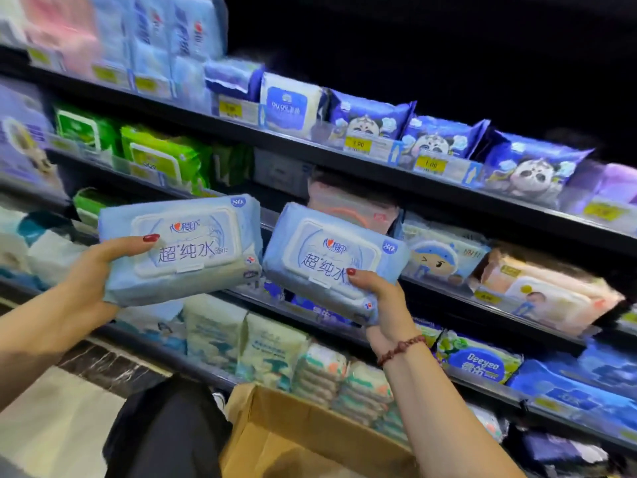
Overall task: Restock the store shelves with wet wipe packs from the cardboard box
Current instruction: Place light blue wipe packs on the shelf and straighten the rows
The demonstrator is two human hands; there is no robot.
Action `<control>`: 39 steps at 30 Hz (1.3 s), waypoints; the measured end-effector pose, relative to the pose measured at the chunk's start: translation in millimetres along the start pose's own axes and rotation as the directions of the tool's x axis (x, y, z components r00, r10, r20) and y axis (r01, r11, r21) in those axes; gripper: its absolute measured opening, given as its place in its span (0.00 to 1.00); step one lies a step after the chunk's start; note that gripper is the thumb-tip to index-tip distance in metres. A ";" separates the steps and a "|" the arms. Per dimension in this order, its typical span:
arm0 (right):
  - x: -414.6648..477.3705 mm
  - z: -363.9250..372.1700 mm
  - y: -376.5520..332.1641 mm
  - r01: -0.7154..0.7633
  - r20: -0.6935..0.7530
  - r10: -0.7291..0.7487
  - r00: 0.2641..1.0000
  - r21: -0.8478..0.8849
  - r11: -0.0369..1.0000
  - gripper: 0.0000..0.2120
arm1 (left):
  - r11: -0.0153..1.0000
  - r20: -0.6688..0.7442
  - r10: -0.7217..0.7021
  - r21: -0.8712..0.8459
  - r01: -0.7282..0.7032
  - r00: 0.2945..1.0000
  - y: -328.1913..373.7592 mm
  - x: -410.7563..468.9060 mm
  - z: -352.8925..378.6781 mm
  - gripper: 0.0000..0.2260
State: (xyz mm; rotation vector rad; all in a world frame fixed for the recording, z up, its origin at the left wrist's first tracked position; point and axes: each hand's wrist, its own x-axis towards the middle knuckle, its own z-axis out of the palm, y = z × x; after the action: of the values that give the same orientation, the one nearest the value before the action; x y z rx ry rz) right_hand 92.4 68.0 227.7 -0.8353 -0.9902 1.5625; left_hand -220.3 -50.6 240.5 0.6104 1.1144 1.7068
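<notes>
My left hand (93,274) grips a light blue wet wipe pack (193,243) from its left end, thumb on the front. My right hand (379,294) grips a second, matching light blue wet wipe pack (327,257) from below, thumb on its lid. Both packs are held up side by side, almost touching, in front of the middle store shelves (448,198). The open cardboard box (310,429) stands on the floor below my right forearm; its inside is mostly out of view.
The shelves run from upper left to lower right, stocked with green packs (162,157), dark blue panda packs (437,139), a pink pack (351,205) behind my right-hand pack, and pale packs (272,346) lower down. My dark trouser leg (169,429) is left of the box.
</notes>
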 end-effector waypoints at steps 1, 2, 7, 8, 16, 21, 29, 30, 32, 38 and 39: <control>3.5 5.3 1.7 -0.040 -0.002 0.040 0.999 0.007 0.999 0.36 | 0.999 0.019 -0.020 -0.043 0.021 1.000 1.5 -0.7 -4.6 0.14; 8.5 12.6 2.5 -0.052 0.011 0.052 0.999 0.033 0.998 0.32 | 0.998 0.007 -0.039 -0.044 0.039 0.999 2.7 1.6 -10.6 0.15; 35.3 58.2 8.8 -0.178 0.014 0.178 0.984 0.131 0.975 0.37 | 0.982 -0.058 -0.094 -0.170 0.083 0.994 10.4 9.6 -46.4 0.18; 40.7 67.0 9.1 -0.185 0.030 0.182 0.983 0.150 0.971 0.35 | 0.981 -0.081 -0.108 -0.173 0.093 0.991 11.2 11.0 -51.4 0.17; 97.4 138.5 1.8 -0.221 0.104 0.209 0.972 0.117 0.968 0.24 | 0.960 -0.117 -0.063 -0.278 0.028 0.991 9.9 29.8 -71.7 0.12; 128.9 177.4 -5.1 -0.231 0.060 0.228 0.972 0.037 0.972 0.22 | 0.932 -0.019 -0.060 -0.358 0.049 0.998 9.5 39.0 -67.2 0.12; 172.5 211.1 -6.3 -0.197 -0.005 0.198 0.980 -0.114 0.974 0.21 | 0.906 0.121 0.057 -0.423 0.000 0.991 -13.5 57.4 -85.1 0.23; 177.9 210.6 -8.1 -0.195 0.005 0.198 0.980 -0.136 0.971 0.14 | 0.900 0.135 0.119 -0.433 -0.050 0.984 -23.4 60.8 -94.7 0.22; 192.3 207.6 -8.8 -0.211 0.003 0.212 0.977 -0.085 0.974 0.21 | 0.850 0.297 0.173 -0.527 0.011 0.939 -38.6 68.2 -108.9 0.21; 246.2 191.0 19.9 -0.184 -0.165 0.131 0.977 -0.363 0.913 0.38 | 0.822 0.178 -0.088 -0.542 0.172 0.980 -24.3 65.6 -79.7 0.36; 257.7 185.4 24.6 -0.185 -0.194 0.111 0.975 -0.423 0.887 0.38 | 0.838 0.147 -0.101 -0.520 0.163 0.984 -20.4 63.4 -75.6 0.37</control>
State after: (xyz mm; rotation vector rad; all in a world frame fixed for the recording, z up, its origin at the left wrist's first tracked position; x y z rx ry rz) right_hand -134.5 285.9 276.6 -1.3620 -1.1997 1.3840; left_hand -296.8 -20.8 182.2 0.2644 0.5418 1.7322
